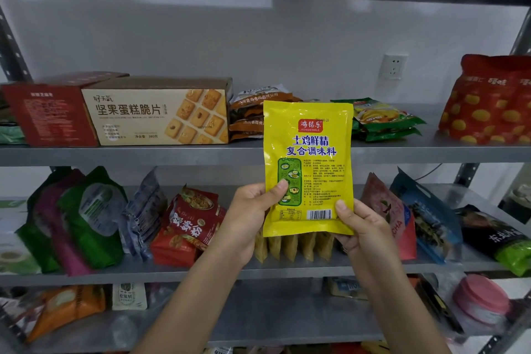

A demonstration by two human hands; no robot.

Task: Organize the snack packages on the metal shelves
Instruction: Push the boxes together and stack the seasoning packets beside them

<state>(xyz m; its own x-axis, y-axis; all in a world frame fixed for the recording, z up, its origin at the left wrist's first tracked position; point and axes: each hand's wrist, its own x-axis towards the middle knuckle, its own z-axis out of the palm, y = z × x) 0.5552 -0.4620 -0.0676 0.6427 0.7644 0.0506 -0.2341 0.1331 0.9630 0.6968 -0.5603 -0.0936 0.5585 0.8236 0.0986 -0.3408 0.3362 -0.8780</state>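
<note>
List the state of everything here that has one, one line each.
Yellow plastic seasoning packet: held upright, barcode side facing the camera.
Left hand: grips the packet's lower left edge.
Right hand: grips its lower right corner.
Beige cardboard biscuit box: closed, lying on the upper grey metal shelf.
Green snack packets: stacked flat.
Red yellow-spotted bag: standing upright.
White wall socket: nothing plugged in.
</note>
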